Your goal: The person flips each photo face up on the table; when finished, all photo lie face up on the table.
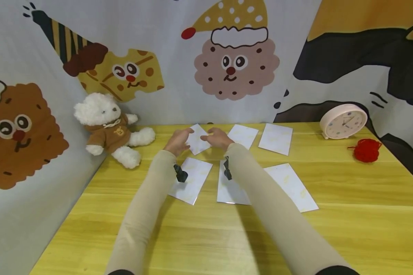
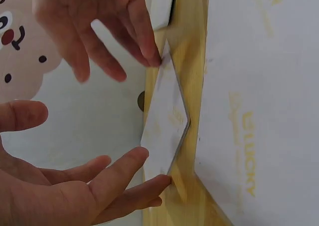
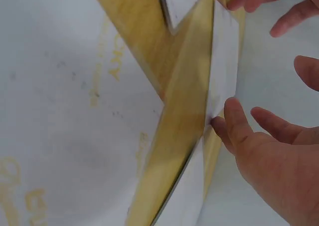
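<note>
A white photo-paper sheet [image 1: 197, 139] with faint yellow print lies at the back left of the wooden table, turned like a diamond. My left hand [image 1: 179, 142] is at its left side, and in the left wrist view the fingertips of that hand [image 2: 99, 191] touch the sheet's edge. My right hand [image 1: 221, 138] is across from it; the right wrist view has its fingertips [image 3: 230, 106] at the opposite corner. Both hands have their fingers spread and loosely bent, gripping nothing. Closer to me lies another sheet [image 1: 194, 179], under the left wrist.
More white sheets lie around: front middle [image 1: 231, 193], partly behind my right arm, front right [image 1: 292, 187], back middle [image 1: 245, 133] and back right [image 1: 277, 138]. A white teddy bear [image 1: 111, 131] sits left. A pink clock [image 1: 344, 121] and red yarn ball [image 1: 366, 150] stand right.
</note>
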`<state>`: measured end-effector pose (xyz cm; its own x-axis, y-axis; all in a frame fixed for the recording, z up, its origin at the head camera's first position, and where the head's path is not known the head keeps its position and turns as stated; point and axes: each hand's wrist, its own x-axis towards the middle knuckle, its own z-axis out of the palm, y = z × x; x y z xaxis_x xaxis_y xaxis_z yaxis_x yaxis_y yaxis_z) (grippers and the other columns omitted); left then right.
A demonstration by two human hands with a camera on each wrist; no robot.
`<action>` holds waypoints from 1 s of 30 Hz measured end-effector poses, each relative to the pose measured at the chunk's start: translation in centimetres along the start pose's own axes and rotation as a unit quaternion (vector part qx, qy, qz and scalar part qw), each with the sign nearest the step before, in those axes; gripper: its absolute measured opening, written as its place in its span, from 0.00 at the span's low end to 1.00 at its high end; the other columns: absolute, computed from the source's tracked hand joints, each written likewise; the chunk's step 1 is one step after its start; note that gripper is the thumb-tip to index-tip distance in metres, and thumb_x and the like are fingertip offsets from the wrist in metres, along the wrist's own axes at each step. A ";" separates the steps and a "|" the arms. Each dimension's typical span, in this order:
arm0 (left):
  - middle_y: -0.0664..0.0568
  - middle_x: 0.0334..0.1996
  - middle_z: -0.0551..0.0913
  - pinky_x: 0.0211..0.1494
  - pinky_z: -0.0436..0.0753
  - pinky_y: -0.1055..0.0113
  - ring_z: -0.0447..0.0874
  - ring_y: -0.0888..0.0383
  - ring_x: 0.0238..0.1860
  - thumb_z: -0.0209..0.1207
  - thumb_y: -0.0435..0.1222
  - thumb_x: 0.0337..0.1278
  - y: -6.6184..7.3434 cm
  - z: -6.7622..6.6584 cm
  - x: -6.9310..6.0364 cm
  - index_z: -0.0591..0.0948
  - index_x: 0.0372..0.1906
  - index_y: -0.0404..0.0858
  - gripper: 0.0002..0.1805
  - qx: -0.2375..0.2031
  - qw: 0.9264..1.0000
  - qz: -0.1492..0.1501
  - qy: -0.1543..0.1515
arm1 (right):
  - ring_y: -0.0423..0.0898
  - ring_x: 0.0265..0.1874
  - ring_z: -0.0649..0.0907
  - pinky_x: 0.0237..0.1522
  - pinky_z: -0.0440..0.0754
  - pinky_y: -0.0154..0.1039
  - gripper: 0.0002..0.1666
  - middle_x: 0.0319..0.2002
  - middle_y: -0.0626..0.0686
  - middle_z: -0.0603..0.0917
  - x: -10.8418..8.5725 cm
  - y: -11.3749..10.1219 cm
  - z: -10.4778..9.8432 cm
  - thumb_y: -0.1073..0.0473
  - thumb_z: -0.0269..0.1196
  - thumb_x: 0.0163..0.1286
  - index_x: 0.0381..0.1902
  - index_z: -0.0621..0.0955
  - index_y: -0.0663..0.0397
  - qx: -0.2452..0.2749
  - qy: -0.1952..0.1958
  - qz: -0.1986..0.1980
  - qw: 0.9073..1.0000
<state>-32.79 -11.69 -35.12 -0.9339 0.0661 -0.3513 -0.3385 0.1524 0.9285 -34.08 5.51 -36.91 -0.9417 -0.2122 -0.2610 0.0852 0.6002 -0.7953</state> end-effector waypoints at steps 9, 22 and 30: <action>0.49 0.82 0.49 0.76 0.70 0.49 0.51 0.44 0.80 0.49 0.43 0.72 -0.4 -0.2 0.2 0.67 0.74 0.37 0.30 0.016 1.000 -0.003 0.016 | 0.58 0.74 0.68 0.75 0.67 0.53 0.41 0.74 0.61 0.67 0.4 0.1 0.8 0.44 0.57 0.74 0.75 0.63 0.60 -0.030 0.033 -0.014 0.999; 0.48 0.81 0.50 0.76 0.70 0.48 0.53 0.40 0.79 0.50 0.42 0.70 -0.2 -0.2 -0.1 0.65 0.75 0.37 0.32 -0.003 1.000 -0.009 0.017 | 0.57 0.78 0.61 0.79 0.59 0.53 0.47 0.79 0.57 0.60 0.8 0.2 0.5 0.40 0.58 0.72 0.79 0.56 0.54 -0.019 0.037 0.006 0.999; 0.46 0.81 0.51 0.72 0.75 0.52 0.61 0.37 0.74 0.50 0.44 0.70 -0.6 -0.8 -0.3 0.64 0.76 0.43 0.32 -0.027 0.998 -0.036 0.032 | 0.57 0.77 0.63 0.79 0.61 0.53 0.48 0.78 0.59 0.62 0.4 -0.1 1.2 0.42 0.59 0.71 0.80 0.53 0.53 -0.009 0.039 0.004 0.999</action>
<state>-32.45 -12.60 -35.44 -0.9120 -0.0061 -0.4100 -0.4085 0.1010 0.9071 -34.06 4.42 -37.54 -0.9638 -0.1469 -0.2227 0.0874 0.6150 -0.7836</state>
